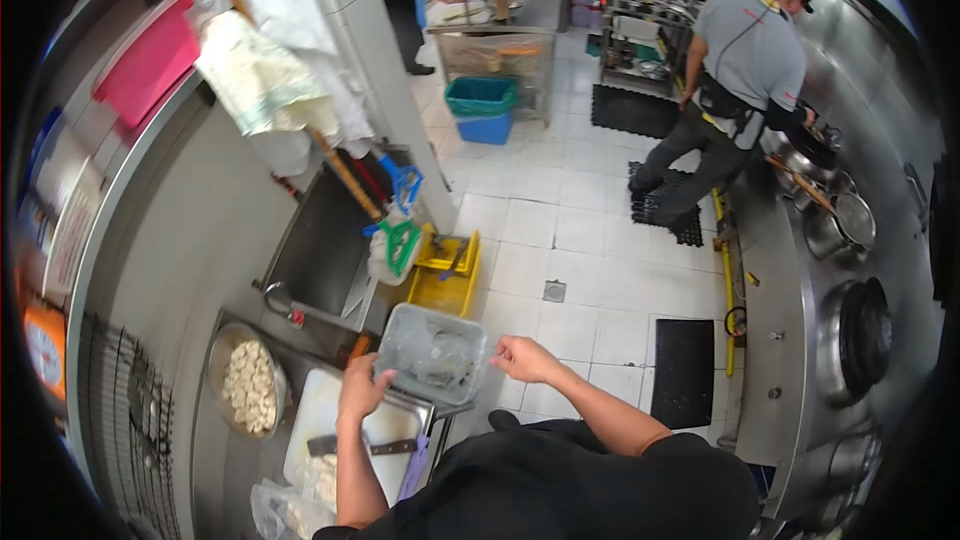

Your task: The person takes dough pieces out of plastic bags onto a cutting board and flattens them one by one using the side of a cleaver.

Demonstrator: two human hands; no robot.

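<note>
Between my hands is a translucent rectangular plastic container (410,325), tilted so its inside faces me; a few dark bits show at its bottom. My left hand (362,388) grips its left side, thumb along the rim. The fingers of my right hand (522,358) are curled closed at its right rim. Under my left forearm lies a white cutting board (315,402), with a dark-handled knife (392,447) across it and pale pieces near the blade. A clear plastic bag (275,508) sits at the board's near end. Left of the board stands a metal bowl (226,352) of whitish chunks.
Beyond the container are a yellow mop bucket (440,292) and a steel sink (320,240). A co-worker (745,60) stands at the stove counter on the right, with pots (840,225). A blue bin (483,128) stands farther back. Black mats (683,372) lie on the tiles.
</note>
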